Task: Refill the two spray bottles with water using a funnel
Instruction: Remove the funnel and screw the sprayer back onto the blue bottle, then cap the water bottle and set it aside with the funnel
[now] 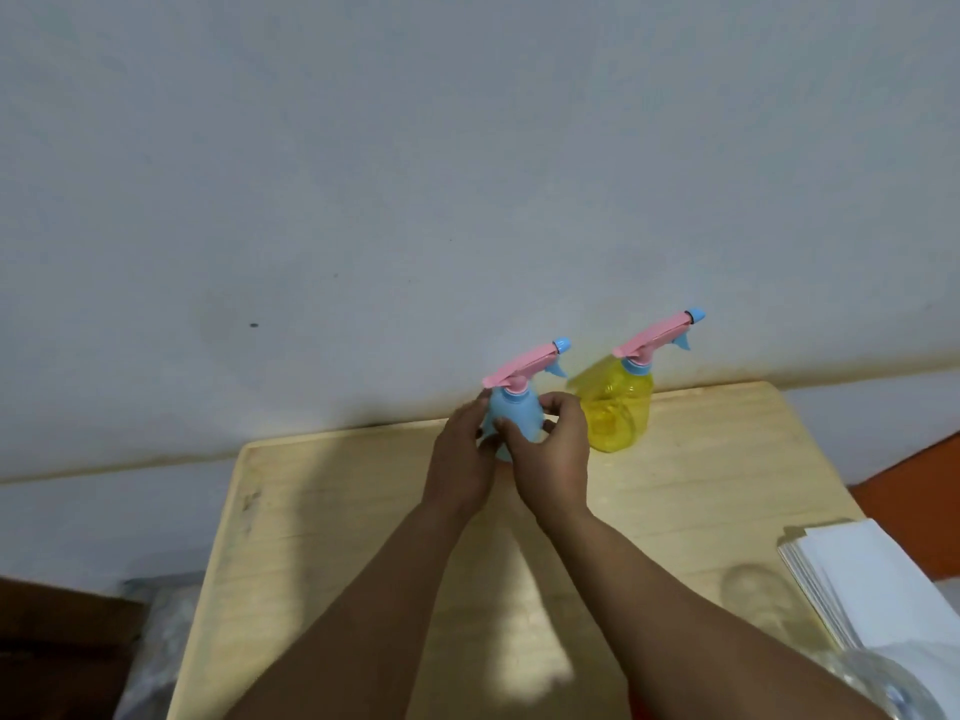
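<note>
Both hands are wrapped round the blue spray bottle (514,415) near the far edge of the wooden table (332,517) — the left hand (460,462) cups its left side, the right hand (553,454) its front and right, fingers curled against the body. Its pink trigger head (524,363) is on, nozzle pointing right. Just beside it, to the right, the yellow spray bottle (618,407) stands upright by the wall (363,174). A white paper stack (872,579) lies at the table's right edge — something clear sits blurred in the lower right corner.
</note>
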